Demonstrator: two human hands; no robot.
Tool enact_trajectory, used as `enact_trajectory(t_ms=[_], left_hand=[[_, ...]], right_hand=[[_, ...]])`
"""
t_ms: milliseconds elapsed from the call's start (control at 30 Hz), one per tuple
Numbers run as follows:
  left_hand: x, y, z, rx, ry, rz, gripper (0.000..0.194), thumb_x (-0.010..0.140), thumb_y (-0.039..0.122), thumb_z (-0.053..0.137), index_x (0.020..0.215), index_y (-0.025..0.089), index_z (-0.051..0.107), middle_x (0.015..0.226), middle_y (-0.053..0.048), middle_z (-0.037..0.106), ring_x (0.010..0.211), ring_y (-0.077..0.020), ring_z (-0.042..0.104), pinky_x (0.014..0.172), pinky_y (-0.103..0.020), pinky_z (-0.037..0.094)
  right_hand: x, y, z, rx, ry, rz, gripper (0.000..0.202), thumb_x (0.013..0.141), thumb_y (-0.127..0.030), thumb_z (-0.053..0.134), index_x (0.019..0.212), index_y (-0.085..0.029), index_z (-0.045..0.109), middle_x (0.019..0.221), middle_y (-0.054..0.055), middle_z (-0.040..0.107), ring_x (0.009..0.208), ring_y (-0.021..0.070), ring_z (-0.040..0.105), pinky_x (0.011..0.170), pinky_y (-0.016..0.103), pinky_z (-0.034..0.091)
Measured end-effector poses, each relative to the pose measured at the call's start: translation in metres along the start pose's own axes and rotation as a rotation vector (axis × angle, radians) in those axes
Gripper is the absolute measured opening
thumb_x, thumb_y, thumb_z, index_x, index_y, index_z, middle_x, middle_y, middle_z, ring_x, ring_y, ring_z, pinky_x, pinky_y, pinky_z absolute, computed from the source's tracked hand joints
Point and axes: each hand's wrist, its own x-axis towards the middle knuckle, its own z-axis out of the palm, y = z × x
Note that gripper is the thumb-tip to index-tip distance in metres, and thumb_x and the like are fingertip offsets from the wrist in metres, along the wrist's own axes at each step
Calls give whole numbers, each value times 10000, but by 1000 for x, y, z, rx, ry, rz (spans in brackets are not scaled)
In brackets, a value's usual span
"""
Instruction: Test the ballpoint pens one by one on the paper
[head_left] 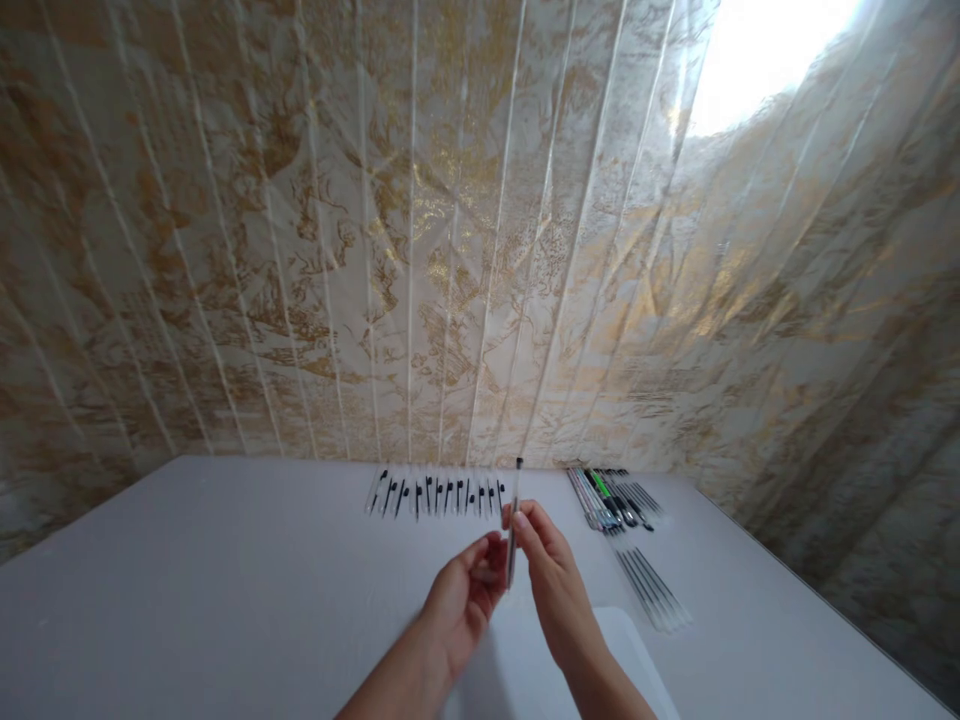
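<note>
A slim pen point(513, 552), clear-bodied with a dark core and a black upper end, stands nearly upright above the front middle of the table. My right hand point(553, 578) is closed on it, pinching it between thumb and fingers. Just left of the pen's lower part is my left hand point(465, 598), fingers loosely curled and thumb apart from them. I see nothing held in it; whether its fingertips touch the pen I cannot tell. Below the hands lies a white tray point(630, 640), partly hidden by the right forearm.
Along the table's back edge runs a row of clear pen parts with black pieces point(439, 496). To the right lie several pens point(604, 497), one bright green, and a fan of thin dark refills point(651, 590). Behind the white table point(225, 580) hangs a gold-patterned curtain point(337, 250).
</note>
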Motion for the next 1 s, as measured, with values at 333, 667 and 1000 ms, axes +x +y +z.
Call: enact_trajectory(t_ms=[333, 667, 1000], left_hand=[[37, 20, -42, 623, -19, 527, 186, 688, 330, 628, 793, 181, 592, 464, 116, 382, 372, -54, 255, 373, -160, 122], [37, 11, -48, 850, -51, 657, 209, 779, 397, 514, 810, 203, 585, 488, 99, 336, 429, -106, 300, 418, -201, 194], [38, 12, -51, 837, -38, 634, 201, 784, 374, 507, 829, 193, 580, 500, 91, 356, 450, -102, 304, 423, -195, 207]], right_hand=[[-49, 40, -29, -263, -101, 119, 97, 837, -254, 501, 761, -202, 470, 696, 15, 625, 598, 129, 501, 526, 222, 375], [-46, 88, -21, -471, 3, 99, 38, 715, -193, 510, 687, -196, 485, 587, -49, 460, 556, 114, 381, 529, 230, 299], [-51, 100, -19, -510, 51, 61, 134, 747, -262, 539, 646, -196, 481, 523, -65, 381, 507, 102, 320, 485, 234, 245]])
